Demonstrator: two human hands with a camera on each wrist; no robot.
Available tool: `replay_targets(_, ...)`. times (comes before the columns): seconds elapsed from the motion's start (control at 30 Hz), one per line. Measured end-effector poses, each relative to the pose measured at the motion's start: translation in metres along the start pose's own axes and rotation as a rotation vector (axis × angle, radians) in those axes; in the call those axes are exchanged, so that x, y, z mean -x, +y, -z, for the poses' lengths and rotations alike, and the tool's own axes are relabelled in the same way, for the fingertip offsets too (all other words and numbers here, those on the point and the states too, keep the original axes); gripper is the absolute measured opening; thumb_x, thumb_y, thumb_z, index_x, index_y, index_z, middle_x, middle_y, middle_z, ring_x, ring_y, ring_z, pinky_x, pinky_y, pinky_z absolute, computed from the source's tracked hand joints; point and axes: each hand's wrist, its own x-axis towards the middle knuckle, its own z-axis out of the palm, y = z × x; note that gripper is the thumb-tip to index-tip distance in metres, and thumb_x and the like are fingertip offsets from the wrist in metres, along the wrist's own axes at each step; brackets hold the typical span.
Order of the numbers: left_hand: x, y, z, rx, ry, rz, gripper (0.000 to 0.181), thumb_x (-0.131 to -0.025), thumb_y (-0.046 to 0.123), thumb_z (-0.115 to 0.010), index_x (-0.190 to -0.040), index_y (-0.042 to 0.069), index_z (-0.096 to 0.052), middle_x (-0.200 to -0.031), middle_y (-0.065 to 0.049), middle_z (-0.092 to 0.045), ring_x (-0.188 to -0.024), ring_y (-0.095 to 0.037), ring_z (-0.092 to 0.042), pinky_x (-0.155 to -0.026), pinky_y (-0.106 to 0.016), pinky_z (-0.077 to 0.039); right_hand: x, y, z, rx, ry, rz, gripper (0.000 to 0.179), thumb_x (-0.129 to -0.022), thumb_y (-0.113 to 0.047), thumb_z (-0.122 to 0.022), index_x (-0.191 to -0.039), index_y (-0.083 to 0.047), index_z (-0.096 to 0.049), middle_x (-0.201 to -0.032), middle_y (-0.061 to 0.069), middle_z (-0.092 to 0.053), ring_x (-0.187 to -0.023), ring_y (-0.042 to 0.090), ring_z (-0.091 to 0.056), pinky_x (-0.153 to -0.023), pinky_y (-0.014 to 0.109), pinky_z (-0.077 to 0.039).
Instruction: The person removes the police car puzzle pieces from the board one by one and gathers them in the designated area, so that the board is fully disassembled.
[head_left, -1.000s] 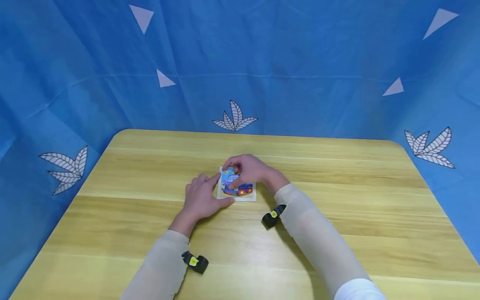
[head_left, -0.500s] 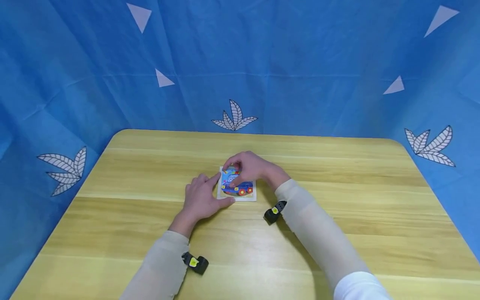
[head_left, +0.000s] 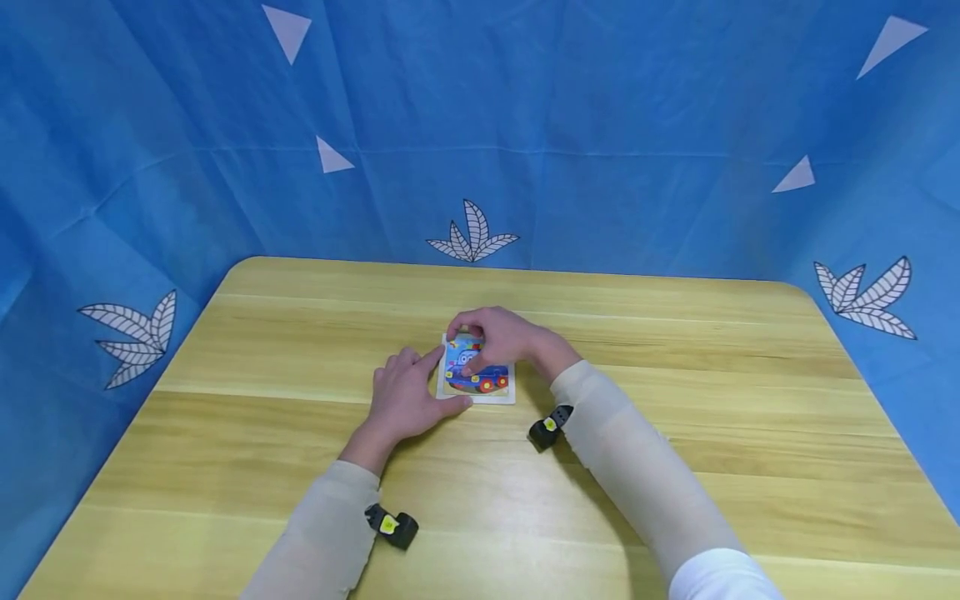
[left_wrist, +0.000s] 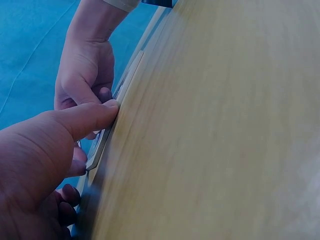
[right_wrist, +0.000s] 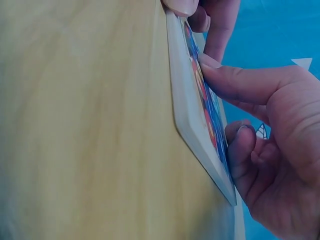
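The picture board (head_left: 495, 400) lies flat on the counter (head_left: 750, 375), and both hands are at it. As I judge, the work is far along: the picture (head_left: 487, 385), a blue vehicle with eyes and red wheels, looks almost whole in the part which is visible. What is left I cannot say exactly, because the right hand (head_left: 504, 333) covers the upper right part of the board.

The left hand (head_left: 405, 396) has thumb and index finger widely spread around the lower left corner of the board, the thumb along its near edge and the index finger at its left edge; it seems to steady the board. The right hand is arched over the board, fingers bent, thumb tip on the picture and index fingertip near the upper left corner. Whether it pinches some piece, I cannot tell.

The head view gives the picture and its colours. The right wrist view shows instead the board's thick pale side and the right hand's other fingers curled beside it. The left wrist view shows the left thumb against the near edge, but the picture is hardly readable there.
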Motion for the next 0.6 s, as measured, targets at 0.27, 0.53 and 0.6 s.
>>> replay_targets(0.27, 0.0000, 0.0007, 0.0004, -0.001, -0.002, 0.006, 0.096, -0.077, 0.063, -0.076, -0.153, 0.013, -0.044, -0.099, -0.005, -0.043, -0.089, -0.024, -0.038, -0.077, -0.039, -0.027, 0.0013, -0.0013, -0.0017, -0.027, -0.018, -0.035, 0.049, -0.079, -0.022, -0.087, -0.120, -0.023, -0.060, -0.087, 0.005, -0.053, -0.084, 0.022, -0.050, -0.080, 0.037, -0.040)
replay_targets(0.53, -0.0001, 0.0011, 0.0006, 0.007, -0.002, 0.004, 0.096, -0.077, 0.063, -0.076, -0.153, 0.013, -0.043, -0.099, -0.005, -0.044, -0.089, -0.024, -0.038, -0.077, -0.040, -0.026, 0.0021, 0.0002, -0.0032, -0.060, -0.004, -0.036, 0.042, -0.080, -0.021, -0.086, -0.113, -0.020, -0.060, -0.088, 0.005, -0.053, -0.083, 0.022, -0.050, -0.080, 0.036, -0.040)
replay_targets(0.6, -0.0002, 0.0012, 0.0005, 0.009, -0.002, 0.006, 0.096, -0.077, 0.062, -0.076, -0.153, 0.012, -0.043, -0.099, -0.005, -0.044, -0.089, -0.024, -0.038, -0.077, -0.040, -0.026, 0.0026, 0.0011, -0.0038, -0.066, 0.010, -0.043, 0.042, -0.079, -0.020, -0.087, -0.112, -0.020, -0.060, -0.089, 0.005, -0.053, -0.083, 0.022, -0.050, -0.079, 0.036, -0.039)
